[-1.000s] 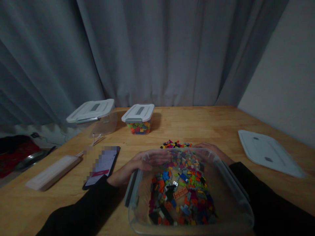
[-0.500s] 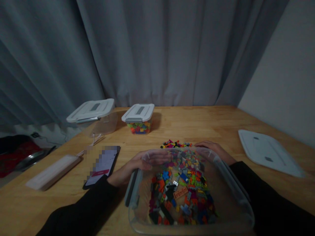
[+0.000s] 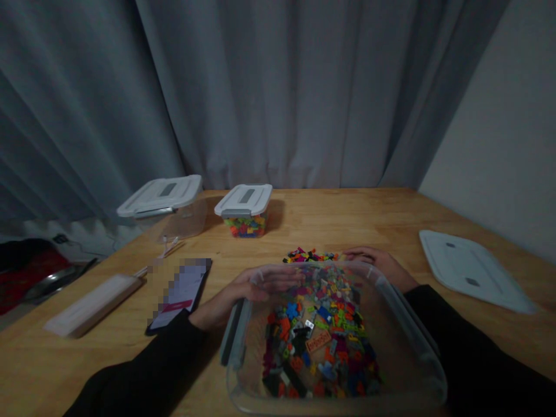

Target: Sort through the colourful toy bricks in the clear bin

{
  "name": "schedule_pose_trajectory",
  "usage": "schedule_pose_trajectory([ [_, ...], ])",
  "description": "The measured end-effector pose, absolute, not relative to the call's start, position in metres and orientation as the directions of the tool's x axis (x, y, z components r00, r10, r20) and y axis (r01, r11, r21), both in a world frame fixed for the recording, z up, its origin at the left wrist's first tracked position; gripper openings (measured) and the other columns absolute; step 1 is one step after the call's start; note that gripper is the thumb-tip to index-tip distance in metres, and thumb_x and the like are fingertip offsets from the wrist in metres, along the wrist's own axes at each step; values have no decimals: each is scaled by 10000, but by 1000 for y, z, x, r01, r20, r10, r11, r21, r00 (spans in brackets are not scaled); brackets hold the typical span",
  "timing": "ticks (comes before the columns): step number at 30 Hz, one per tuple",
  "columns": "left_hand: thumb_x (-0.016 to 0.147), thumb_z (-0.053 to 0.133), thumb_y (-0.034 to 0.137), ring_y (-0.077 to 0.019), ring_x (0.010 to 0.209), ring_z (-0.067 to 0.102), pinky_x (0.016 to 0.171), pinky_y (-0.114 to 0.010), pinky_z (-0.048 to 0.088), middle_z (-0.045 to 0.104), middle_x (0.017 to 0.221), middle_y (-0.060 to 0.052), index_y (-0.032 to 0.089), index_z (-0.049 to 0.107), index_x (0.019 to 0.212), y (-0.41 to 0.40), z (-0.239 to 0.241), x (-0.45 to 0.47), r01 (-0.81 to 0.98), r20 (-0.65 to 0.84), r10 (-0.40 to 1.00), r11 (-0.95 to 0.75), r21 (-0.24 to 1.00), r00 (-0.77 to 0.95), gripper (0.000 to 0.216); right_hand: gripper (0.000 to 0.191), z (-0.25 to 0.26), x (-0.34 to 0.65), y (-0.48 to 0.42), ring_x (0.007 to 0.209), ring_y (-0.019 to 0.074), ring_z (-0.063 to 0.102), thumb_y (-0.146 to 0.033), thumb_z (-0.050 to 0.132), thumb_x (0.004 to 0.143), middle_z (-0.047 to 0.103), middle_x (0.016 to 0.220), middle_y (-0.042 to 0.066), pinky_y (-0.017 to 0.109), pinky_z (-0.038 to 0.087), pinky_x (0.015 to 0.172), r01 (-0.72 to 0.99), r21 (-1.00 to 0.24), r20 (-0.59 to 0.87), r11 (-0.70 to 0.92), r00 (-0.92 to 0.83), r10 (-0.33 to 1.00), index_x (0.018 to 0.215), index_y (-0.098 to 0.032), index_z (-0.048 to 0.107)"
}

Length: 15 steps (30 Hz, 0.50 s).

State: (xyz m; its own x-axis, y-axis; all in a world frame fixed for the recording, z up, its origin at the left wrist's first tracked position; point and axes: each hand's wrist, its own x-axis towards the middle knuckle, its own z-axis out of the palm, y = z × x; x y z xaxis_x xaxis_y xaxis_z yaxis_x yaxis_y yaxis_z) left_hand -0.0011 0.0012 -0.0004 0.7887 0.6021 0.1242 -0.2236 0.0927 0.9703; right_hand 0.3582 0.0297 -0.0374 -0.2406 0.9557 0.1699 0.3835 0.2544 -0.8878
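A clear plastic bin [image 3: 408, 379] stands close in front of me, with many small coloured toy bricks [image 3: 319, 341] showing inside or through it. Beyond its far wall, more of the toy bricks form a loose pile [image 3: 310, 255] on the table. My left hand [image 3: 260, 282] reaches round the bin's left side; its fingers, partly seen through the plastic, lie stretched out beside the bricks. My right hand [image 3: 377, 263] comes round the right side, fingers extended at the pile's right edge. Neither hand visibly grips anything. The bin's wall blurs the fingertips of my left hand.
A small lidded box of bricks [image 3: 245, 211] stands at the back, beside a larger clear box with a white lid [image 3: 163, 194]. A phone [image 3: 185, 295] and a pale oblong case with a cord [image 3: 93, 304] lie left. A loose white lid [image 3: 473, 269] lies right.
My right hand has shifted slightly at the edge of the pile, its fingers a little more bent. My left hand and the bin stay almost where they were.
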Motion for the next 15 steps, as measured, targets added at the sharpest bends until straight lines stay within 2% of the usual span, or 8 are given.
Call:
schedule_pose_trajectory([
  [3, 721, 525, 146, -369, 1414, 431, 1206, -589, 187, 525, 1487, -185, 101, 522, 1419, 1, 0, -1, -223, 113, 600, 112, 968, 792, 700, 459, -33, 357, 28, 928, 252, 725, -409, 816, 701, 755, 1038, 97, 438, 580, 895, 308, -928, 156, 209, -190, 969, 1076, -180, 683],
  [10, 714, 526, 146, -360, 1417, 429, 1212, -571, 182, 529, 1486, -179, 101, 518, 1424, 1, -1, -2, -220, 119, 593, 101, 970, 796, 711, 442, -22, 358, 24, 1040, 258, 704, -453, 819, 731, 742, 1113, 95, 457, 528, 1006, 258, -951, 156, 169, -73, 985, 1077, -199, 713],
  [15, 727, 522, 148, -359, 1421, 424, 1207, -581, 184, 519, 1494, -179, 106, 508, 1431, 2, -1, -3, -210, 121, 586, 87, 974, 801, 705, 440, -17, 357, 20, 937, 204, 715, -434, 843, 719, 753, 1021, 72, 386, 556, 926, 85, -988, 125, 129, -50, 991, 1069, -200, 717],
])
